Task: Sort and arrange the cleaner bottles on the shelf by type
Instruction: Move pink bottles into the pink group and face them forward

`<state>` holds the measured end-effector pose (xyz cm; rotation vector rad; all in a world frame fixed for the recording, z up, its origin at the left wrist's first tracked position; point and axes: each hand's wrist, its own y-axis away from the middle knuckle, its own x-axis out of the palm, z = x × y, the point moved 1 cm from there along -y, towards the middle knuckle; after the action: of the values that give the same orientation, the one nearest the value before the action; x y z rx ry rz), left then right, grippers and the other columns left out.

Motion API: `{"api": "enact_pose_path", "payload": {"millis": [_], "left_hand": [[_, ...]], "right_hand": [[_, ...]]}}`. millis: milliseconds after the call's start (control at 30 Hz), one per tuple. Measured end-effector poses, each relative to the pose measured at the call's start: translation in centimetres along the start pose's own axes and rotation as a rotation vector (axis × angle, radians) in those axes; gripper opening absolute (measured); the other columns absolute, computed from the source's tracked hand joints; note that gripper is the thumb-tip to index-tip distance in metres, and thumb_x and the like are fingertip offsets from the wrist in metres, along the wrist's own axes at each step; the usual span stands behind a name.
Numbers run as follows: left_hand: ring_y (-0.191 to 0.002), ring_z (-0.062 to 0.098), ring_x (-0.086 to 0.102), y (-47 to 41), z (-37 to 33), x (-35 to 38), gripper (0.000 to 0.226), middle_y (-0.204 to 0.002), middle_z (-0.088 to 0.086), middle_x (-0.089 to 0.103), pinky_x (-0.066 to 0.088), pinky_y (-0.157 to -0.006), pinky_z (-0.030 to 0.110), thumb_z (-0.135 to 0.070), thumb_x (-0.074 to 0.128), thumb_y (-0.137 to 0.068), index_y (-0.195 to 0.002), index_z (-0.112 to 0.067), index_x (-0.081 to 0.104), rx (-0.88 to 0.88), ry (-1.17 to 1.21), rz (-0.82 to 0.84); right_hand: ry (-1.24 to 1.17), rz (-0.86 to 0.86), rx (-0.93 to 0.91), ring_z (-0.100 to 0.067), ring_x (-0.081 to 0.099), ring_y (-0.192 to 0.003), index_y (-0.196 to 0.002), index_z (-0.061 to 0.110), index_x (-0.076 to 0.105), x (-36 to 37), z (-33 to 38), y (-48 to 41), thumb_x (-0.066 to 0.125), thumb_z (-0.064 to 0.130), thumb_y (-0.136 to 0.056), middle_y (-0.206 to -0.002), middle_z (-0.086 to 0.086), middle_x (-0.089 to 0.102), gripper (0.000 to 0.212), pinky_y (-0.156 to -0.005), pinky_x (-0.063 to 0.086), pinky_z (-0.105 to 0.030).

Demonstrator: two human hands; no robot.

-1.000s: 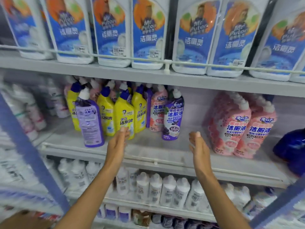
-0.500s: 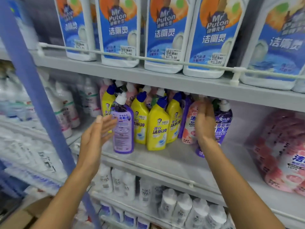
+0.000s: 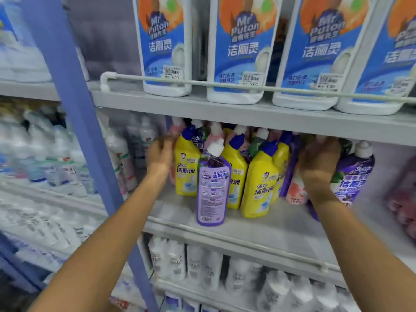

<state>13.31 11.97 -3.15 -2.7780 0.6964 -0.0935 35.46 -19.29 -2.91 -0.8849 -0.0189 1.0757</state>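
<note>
Yellow bottles (image 3: 258,185) with blue caps make up most of a tight bunch on the middle shelf (image 3: 258,230). The bunch sits toward the shelf's left end and back from its front edge. Only the head view to go on, so here's what it shows.

One lilac bottle (image 3: 212,185) with a white cap stands upright out in front of the bunch. It's the closest one to the front edge, and its back label with the barcode faces out. More pink and purple caps poke up behind the yellow ones, jammed under the shelf above.

The left hand (image 3: 160,153) is at the left side of the bunch, up by the neck of the leftmost yellow one. It's motion-blurred, so honestly I can't tell if it's grabbing anything or just touching.

The right hand (image 3: 318,163) is on the right side, back of the hand toward the camera. It covers the gap between a pink bottle (image 3: 296,190) and a purple bottle (image 3: 353,176) whose front label faces out. The fingers go in out of sight, so I can't tell on that grip either.

Up top, big white jugs (image 3: 238,52) with blue labels line up behind a white rail (image 3: 225,83). A blue post (image 3: 74,109) runs down the left, and white bottles (image 3: 202,264) fill the shelf below.
</note>
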Motion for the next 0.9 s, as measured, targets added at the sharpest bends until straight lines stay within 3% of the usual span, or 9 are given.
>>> {"api": "enact_pose_path", "payload": {"millis": [67, 167, 233, 367, 433, 533, 700, 800, 900], "left_hand": [[-0.092, 0.024, 0.067, -2.4, 0.7, -0.3, 0.028, -0.096, 0.004, 0.073, 0.053, -0.083, 0.040, -0.049, 0.058, -0.092, -0.089, -0.023, 0.064, 0.017, -0.016, 0.002], [-0.098, 0.035, 0.074, -7.9, 5.0, -0.2, 0.049, -0.103, 0.010, 0.077, 0.058, -0.089, 0.062, -0.064, 0.078, -0.076, -0.100, -0.022, 0.071, -0.071, 0.055, 0.155], [-0.099, 0.034, 0.075, -9.6, 7.5, 0.0, 0.054, -0.103, 0.009, 0.078, 0.058, -0.089, 0.061, -0.067, 0.080, -0.073, -0.103, -0.023, 0.074, -0.062, 0.048, 0.237], [-0.094, 0.028, 0.075, -7.7, 5.7, -0.2, 0.050, -0.097, 0.006, 0.079, 0.060, -0.087, 0.057, -0.072, 0.072, -0.078, -0.097, -0.026, 0.076, -0.015, -0.017, 0.260], [-0.090, 0.028, 0.074, -7.1, 5.1, -0.6, 0.045, -0.093, 0.007, 0.078, 0.060, -0.083, 0.056, -0.067, 0.069, -0.082, -0.093, -0.023, 0.075, 0.021, -0.041, 0.239], [-0.088, 0.024, 0.073, -6.4, 4.4, -1.0, 0.037, -0.096, 0.009, 0.078, 0.060, -0.085, 0.054, -0.057, 0.069, -0.085, -0.094, -0.021, 0.076, 0.066, -0.006, 0.232], [-0.084, 0.022, 0.069, -4.1, 3.5, -2.4, 0.027, -0.090, 0.004, 0.075, 0.055, -0.078, 0.036, -0.054, 0.065, -0.087, -0.089, -0.027, 0.070, 0.114, -0.009, 0.205], [-0.083, 0.014, 0.069, -2.9, 3.9, -3.4, 0.014, -0.090, -0.007, 0.073, 0.053, -0.071, 0.030, -0.041, 0.063, -0.099, -0.091, -0.030, 0.066, 0.120, -0.021, 0.146], [-0.092, 0.013, 0.072, -1.5, 5.0, -4.7, 0.028, -0.101, -0.006, 0.075, 0.055, -0.080, 0.033, -0.055, 0.065, -0.092, -0.102, -0.029, 0.068, 0.123, -0.031, 0.124]], "right_hand": [[0.071, 0.114, 0.052, -0.055, 0.056, -0.105, -0.108, -0.010, 0.059, -0.2, 0.6, -0.1, 0.046, 0.015, -0.085, -0.111, -0.039, 0.058, 0.037, -0.098, 0.045, -0.059], [0.135, 0.129, 0.041, -0.052, 0.061, -0.094, -0.088, -0.003, 0.061, 0.3, 0.4, -0.9, 0.039, 0.025, -0.071, -0.097, -0.036, 0.062, 0.040, -0.087, 0.051, -0.056], [0.151, 0.137, 0.023, -0.051, 0.060, -0.091, -0.077, 0.004, 0.056, 0.7, 0.2, -1.2, 0.039, 0.027, -0.067, -0.092, -0.035, 0.062, 0.030, -0.085, 0.049, -0.052], [0.181, 0.168, 0.044, -0.045, 0.061, -0.088, -0.069, 0.008, 0.059, 1.9, -1.0, -1.8, 0.047, 0.038, -0.061, -0.087, -0.029, 0.065, 0.033, -0.083, 0.048, -0.045], [0.222, 0.179, 0.077, -0.041, 0.062, -0.091, -0.079, 0.007, 0.065, 2.8, -2.8, -2.4, 0.055, 0.049, -0.061, -0.093, -0.025, 0.067, 0.047, -0.084, 0.051, -0.042], [0.199, 0.182, 0.089, -0.046, 0.061, -0.102, -0.101, -0.003, 0.065, 1.3, -1.3, -1.5, 0.081, 0.026, -0.066, -0.106, -0.030, 0.065, 0.049, -0.092, 0.051, -0.048], [0.067, 0.212, 0.028, -0.046, 0.054, -0.117, -0.128, -0.006, 0.054, -0.6, 1.0, 0.7, 0.089, 0.014, -0.071, -0.126, -0.032, 0.057, 0.069, -0.096, 0.042, -0.044], [-0.033, 0.198, -0.054, -0.042, 0.059, -0.106, -0.122, -0.001, 0.056, -1.5, 1.4, 2.7, 0.088, 0.011, -0.068, -0.118, -0.027, 0.060, 0.064, -0.080, 0.040, -0.035], [-0.166, 0.167, -0.104, -0.033, 0.063, -0.097, -0.117, 0.009, 0.059, -2.1, 2.2, 4.9, 0.087, 0.012, -0.069, -0.108, -0.014, 0.064, 0.056, -0.081, 0.046, -0.030]]}}
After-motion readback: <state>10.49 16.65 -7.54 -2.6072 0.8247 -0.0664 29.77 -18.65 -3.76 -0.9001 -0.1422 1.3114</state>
